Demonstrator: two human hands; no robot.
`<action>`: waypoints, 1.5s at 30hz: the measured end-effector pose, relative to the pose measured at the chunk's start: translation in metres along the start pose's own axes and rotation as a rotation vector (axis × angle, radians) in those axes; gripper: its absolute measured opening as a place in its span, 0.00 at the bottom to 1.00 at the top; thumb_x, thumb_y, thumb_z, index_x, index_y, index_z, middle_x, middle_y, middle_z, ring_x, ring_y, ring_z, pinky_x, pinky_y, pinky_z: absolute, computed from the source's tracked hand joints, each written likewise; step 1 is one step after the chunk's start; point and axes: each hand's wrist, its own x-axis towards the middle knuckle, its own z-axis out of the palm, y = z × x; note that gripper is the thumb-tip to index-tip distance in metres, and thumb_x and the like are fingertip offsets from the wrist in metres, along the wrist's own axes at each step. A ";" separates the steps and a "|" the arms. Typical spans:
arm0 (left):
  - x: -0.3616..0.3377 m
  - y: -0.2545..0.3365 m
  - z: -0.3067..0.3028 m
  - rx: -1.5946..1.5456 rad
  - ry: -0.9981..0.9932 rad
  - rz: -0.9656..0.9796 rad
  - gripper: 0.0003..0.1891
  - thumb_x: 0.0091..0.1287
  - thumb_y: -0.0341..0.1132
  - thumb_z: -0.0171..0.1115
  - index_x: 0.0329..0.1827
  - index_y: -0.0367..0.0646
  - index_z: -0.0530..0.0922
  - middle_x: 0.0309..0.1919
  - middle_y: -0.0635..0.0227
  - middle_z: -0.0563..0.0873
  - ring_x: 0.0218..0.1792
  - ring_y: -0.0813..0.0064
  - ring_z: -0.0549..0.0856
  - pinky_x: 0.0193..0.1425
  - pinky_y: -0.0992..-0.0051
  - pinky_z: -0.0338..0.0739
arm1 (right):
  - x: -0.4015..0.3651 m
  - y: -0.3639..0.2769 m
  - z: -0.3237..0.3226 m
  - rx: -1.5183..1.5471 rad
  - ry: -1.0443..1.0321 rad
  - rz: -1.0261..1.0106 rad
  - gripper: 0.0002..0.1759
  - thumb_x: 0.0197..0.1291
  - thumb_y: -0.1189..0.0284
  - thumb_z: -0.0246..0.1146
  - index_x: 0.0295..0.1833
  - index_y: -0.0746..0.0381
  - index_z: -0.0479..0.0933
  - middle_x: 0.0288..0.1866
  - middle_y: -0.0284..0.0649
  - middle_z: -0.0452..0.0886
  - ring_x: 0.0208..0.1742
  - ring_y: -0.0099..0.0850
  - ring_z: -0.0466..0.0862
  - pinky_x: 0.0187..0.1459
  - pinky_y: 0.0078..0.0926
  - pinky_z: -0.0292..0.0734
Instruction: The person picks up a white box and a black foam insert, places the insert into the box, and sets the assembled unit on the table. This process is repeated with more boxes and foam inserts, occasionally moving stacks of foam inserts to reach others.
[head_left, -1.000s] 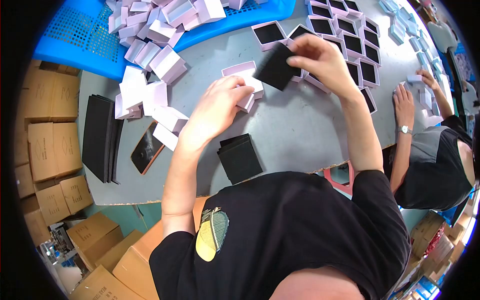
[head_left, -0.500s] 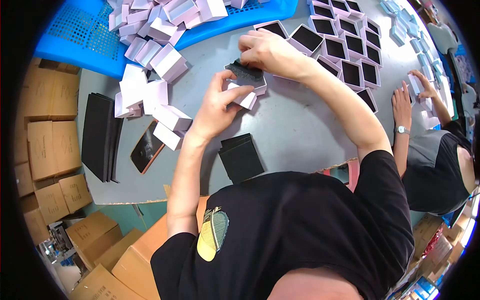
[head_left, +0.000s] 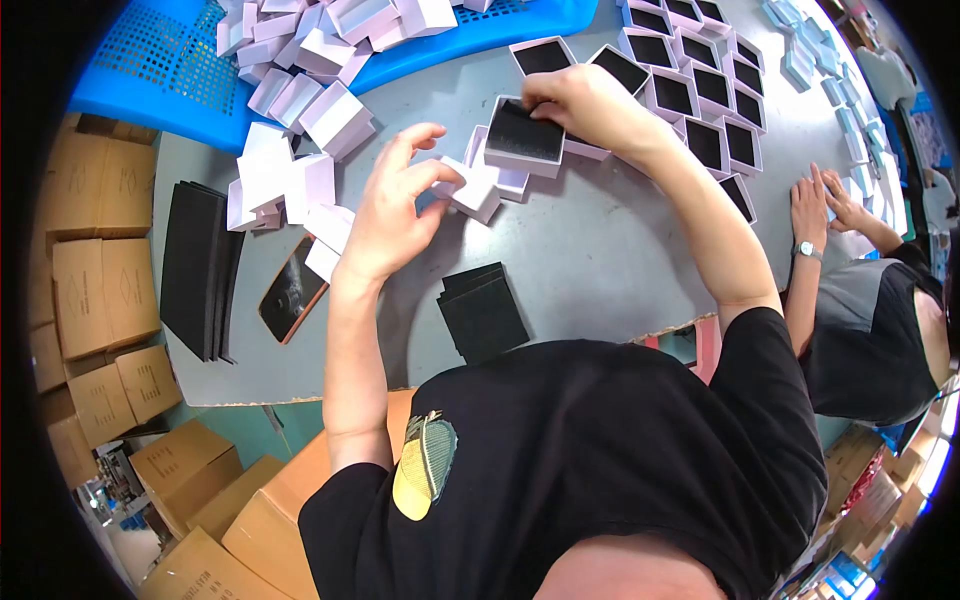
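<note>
My right hand (head_left: 575, 105) grips the far right corner of a small lilac-white box (head_left: 541, 168), whose inside shows a black foam insert (head_left: 522, 133). My left hand (head_left: 402, 205) is open, thumb and fingers apart, right at the edge of an empty white box (head_left: 474, 197). Another pale box (head_left: 512, 185) lies partly hidden behind and under the one in my right hand. Nearer to my body rests a stack of black foam pads (head_left: 485, 315).
Lined boxes (head_left: 707, 145) stand in rows at the right. A blue basket (head_left: 165, 95) holds a heap of empty boxes, with more boxes (head_left: 265, 175) beside it. A phone (head_left: 292, 290) and long black foam sheets (head_left: 195, 275) lie left. A co-worker's hands (head_left: 810, 210) handle pale boxes.
My right hand has moved the box away and to the right; its black insert now lies flat inside. My left hand has drawn back left and opened.
</note>
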 end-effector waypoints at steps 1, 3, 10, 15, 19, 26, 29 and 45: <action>0.001 -0.001 -0.001 0.033 -0.014 0.017 0.16 0.47 0.20 0.65 0.40 0.42 0.81 0.60 0.58 0.77 0.61 0.56 0.77 0.62 0.62 0.74 | -0.006 0.005 0.001 0.054 0.068 0.035 0.08 0.55 0.77 0.66 0.41 0.65 0.78 0.32 0.45 0.84 0.34 0.40 0.85 0.39 0.32 0.78; 0.004 0.005 0.000 0.039 -0.091 -0.083 0.17 0.48 0.32 0.71 0.41 0.41 0.77 0.62 0.56 0.76 0.65 0.54 0.74 0.70 0.55 0.66 | -0.020 0.004 0.000 0.162 0.208 0.181 0.08 0.57 0.76 0.67 0.42 0.65 0.78 0.31 0.42 0.83 0.31 0.31 0.84 0.38 0.27 0.78; 0.019 0.025 0.013 0.257 -0.111 -0.102 0.27 0.46 0.40 0.77 0.46 0.38 0.74 0.61 0.52 0.76 0.66 0.54 0.72 0.74 0.51 0.61 | -0.090 -0.015 -0.005 0.007 -0.004 0.106 0.08 0.55 0.76 0.67 0.40 0.63 0.77 0.30 0.43 0.81 0.32 0.41 0.84 0.35 0.33 0.78; 0.034 0.049 0.053 -0.020 -0.251 0.149 0.40 0.47 0.34 0.77 0.65 0.36 0.69 0.63 0.51 0.74 0.65 0.50 0.73 0.69 0.61 0.70 | -0.110 -0.024 0.011 -0.182 -0.063 0.167 0.10 0.54 0.73 0.69 0.38 0.61 0.74 0.34 0.41 0.80 0.39 0.42 0.83 0.38 0.40 0.76; 0.043 0.056 0.083 0.031 -0.516 -0.024 0.48 0.47 0.27 0.76 0.73 0.35 0.59 0.66 0.49 0.72 0.64 0.50 0.75 0.66 0.61 0.73 | -0.104 -0.024 0.007 -0.301 -0.010 0.101 0.12 0.50 0.69 0.71 0.36 0.59 0.76 0.37 0.36 0.78 0.44 0.38 0.80 0.45 0.37 0.70; 0.040 0.051 0.086 -0.106 -0.474 -0.089 0.50 0.47 0.25 0.76 0.74 0.36 0.57 0.67 0.51 0.71 0.64 0.49 0.75 0.65 0.62 0.74 | -0.112 -0.014 0.025 -0.129 0.135 0.001 0.08 0.51 0.68 0.71 0.37 0.56 0.83 0.40 0.36 0.76 0.45 0.35 0.78 0.47 0.35 0.68; 0.034 0.048 0.085 -0.121 -0.403 -0.003 0.43 0.51 0.26 0.73 0.73 0.40 0.62 0.69 0.54 0.71 0.65 0.51 0.75 0.67 0.63 0.72 | -0.114 -0.011 0.023 -0.179 0.120 0.031 0.06 0.52 0.75 0.67 0.37 0.58 0.83 0.40 0.38 0.77 0.45 0.38 0.78 0.47 0.36 0.70; -0.010 0.013 0.026 0.097 0.043 -0.255 0.27 0.47 0.34 0.73 0.51 0.35 0.75 0.64 0.44 0.72 0.65 0.43 0.72 0.66 0.57 0.70 | -0.085 -0.121 0.049 0.321 -0.089 -0.102 0.19 0.49 0.70 0.74 0.47 0.63 0.82 0.45 0.43 0.81 0.51 0.43 0.80 0.55 0.39 0.75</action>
